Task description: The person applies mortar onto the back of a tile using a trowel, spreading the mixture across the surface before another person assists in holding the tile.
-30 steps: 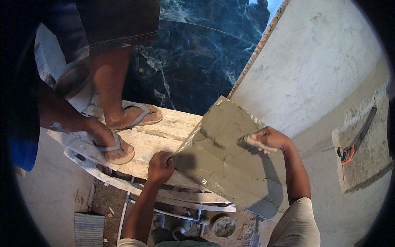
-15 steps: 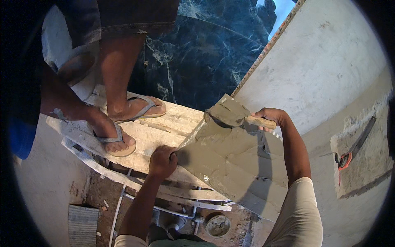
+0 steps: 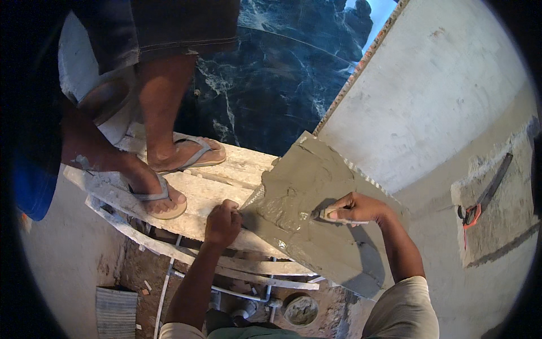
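Note:
A large tile (image 3: 370, 179), its back textured, lies aslant in front of me with grey wet mortar (image 3: 305, 175) spread over most of it. My left hand (image 3: 223, 223) is closed at the tile's left corner, steadying its edge. In my right hand (image 3: 359, 208) is a trowel (image 3: 325, 213) with a wooden handle. Its blade is low on the mortar and mostly hidden by the hand and the mortar. Ridges and a wet, shiny patch mark the mortar to the left of the trowel.
Another person's sandalled feet (image 3: 169, 203) stand on whitish planks (image 3: 226, 175) at left. Dark blue marbled tiles (image 3: 271, 85) lie beyond. A red-handled saw (image 3: 473, 214) rests against the grey wall (image 3: 429, 96) at right. Below the planks are white pipes (image 3: 164, 294) and a round opening (image 3: 301, 310).
My right hand has brought the trowel down and toward me, from the tile's far part to its middle. The lump of mortar on the blade is now on the tile. My left hand stays put.

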Demonstrator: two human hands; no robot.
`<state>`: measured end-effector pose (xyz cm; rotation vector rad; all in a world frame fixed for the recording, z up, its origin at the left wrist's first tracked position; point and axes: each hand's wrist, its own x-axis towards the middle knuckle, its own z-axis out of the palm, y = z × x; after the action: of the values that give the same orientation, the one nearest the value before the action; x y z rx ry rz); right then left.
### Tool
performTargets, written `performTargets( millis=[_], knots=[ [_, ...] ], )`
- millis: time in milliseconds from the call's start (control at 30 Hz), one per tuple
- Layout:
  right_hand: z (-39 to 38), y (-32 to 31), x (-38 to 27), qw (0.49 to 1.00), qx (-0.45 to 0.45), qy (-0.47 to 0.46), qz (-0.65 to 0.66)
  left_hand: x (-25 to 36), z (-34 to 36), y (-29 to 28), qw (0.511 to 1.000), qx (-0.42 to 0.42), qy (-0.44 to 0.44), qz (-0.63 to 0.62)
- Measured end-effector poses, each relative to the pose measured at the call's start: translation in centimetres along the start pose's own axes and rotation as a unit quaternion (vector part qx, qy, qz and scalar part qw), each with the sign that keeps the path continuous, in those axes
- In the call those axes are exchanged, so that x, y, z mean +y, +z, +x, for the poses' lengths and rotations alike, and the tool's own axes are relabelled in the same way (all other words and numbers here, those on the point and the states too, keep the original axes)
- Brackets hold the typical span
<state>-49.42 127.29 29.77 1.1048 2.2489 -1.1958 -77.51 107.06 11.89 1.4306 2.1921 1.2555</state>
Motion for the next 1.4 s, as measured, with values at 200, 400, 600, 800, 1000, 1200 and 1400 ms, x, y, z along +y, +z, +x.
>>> performTargets(
  millis=[200, 400, 600, 800, 1000, 1200, 1400],
  knots=[
    [-2.7, 0.5, -0.2, 0.989, 0.102, 0.046, 0.092, -0.4, 0.0, 0.2, 1.0, 0.01, -0.001, -0.023],
    [-3.2, 7.8, -1.5, 0.921, 0.158, 0.126, 0.332, -0.4, -0.1, 0.1, 0.999, 0.012, -0.022, -0.048],
    [-2.0, 9.9, -5.6, 0.943, 0.112, 0.094, 0.3, 0.3, -0.1, -0.2, 0.995, 0.024, -0.025, -0.097],
    [-3.7, 11.7, -6.2, 0.988, 0.138, 0.019, 0.063, -0.9, -0.2, 0.3, 0.992, 0.053, 0.002, -0.114],
    [-3.9, 11.8, -6.5, 0.952, 0.248, -0.019, -0.177, -0.5, -0.1, 0.1, 0.985, 0.036, -0.029, -0.166],
    [-1.5, 7.1, -0.9, 0.92, 0.356, 0.043, -0.158, -0.7, 0.0, 0.5, 0.997, 0.046, 0.037, -0.049],
    [0.1, 0.1, 10.2, 0.874, 0.41, 0.157, -0.21, 0.7, -0.1, 0.6, 0.997, 0.013, -0.02, -0.071]
  ],
)
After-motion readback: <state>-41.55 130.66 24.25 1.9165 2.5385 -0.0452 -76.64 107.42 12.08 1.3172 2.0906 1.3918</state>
